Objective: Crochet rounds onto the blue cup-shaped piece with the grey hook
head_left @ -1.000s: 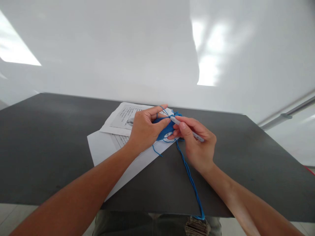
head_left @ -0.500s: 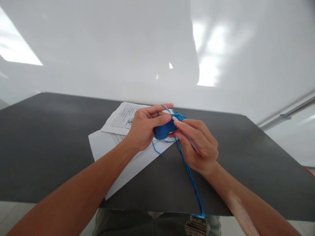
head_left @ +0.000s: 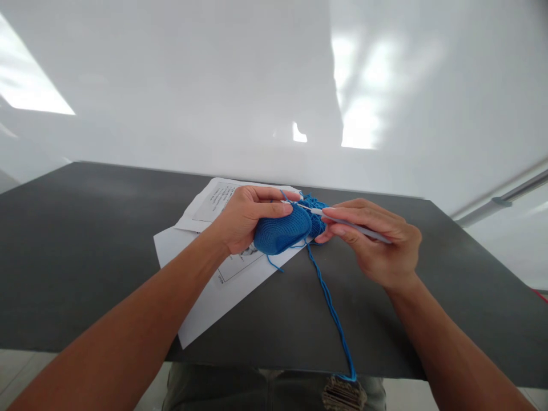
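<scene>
A rounded blue crochet piece (head_left: 280, 231) is pinched by its upper edge between the thumb and fingers of my left hand (head_left: 246, 220). Yarn runs over the left index finger. My right hand (head_left: 381, 237) grips a crochet hook (head_left: 359, 229) with a pale grey handle, like a pencil. The hook's thin metal shaft reaches left to the top edge of the crochet piece, near my left fingertips; its very tip is hard to make out. Behind the piece lies a tangled heap of blue yarn (head_left: 315, 214), partly hidden by my right fingers.
Printed sheets (head_left: 205, 214) lie under my left hand on the dark grey table (head_left: 107, 240). A length of blue yarn (head_left: 331, 308) runs to the table's front edge, above a brown ridged object (head_left: 343, 394). A white wall (head_left: 214, 85) rises behind the table.
My right hand has drawn back to the right, with the hook now lying flatter and its metal shaft exposed. The crochet piece has shifted left and shows more of its rounded side.
</scene>
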Tool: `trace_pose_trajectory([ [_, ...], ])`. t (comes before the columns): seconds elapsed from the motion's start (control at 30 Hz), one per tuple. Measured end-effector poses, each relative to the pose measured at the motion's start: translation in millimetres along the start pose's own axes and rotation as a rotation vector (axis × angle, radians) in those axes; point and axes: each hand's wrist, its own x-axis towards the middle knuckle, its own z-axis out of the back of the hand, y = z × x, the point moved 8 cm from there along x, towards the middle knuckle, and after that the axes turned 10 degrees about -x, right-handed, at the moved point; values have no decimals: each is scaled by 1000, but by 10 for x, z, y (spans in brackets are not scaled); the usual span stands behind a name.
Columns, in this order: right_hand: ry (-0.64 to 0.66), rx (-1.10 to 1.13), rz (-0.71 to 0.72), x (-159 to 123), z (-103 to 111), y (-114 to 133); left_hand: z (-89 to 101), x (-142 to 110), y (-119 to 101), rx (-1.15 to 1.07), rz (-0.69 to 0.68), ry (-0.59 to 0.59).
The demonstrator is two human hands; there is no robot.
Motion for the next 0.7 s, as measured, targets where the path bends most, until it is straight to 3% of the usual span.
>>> trace_pose_trajectory([
  [0.4,149,-99,88,54,107,41,68,30,1,207,92,32],
  [0.7,185,-48,-9,29,150,-16,96,42,-6,299,81,78],
])
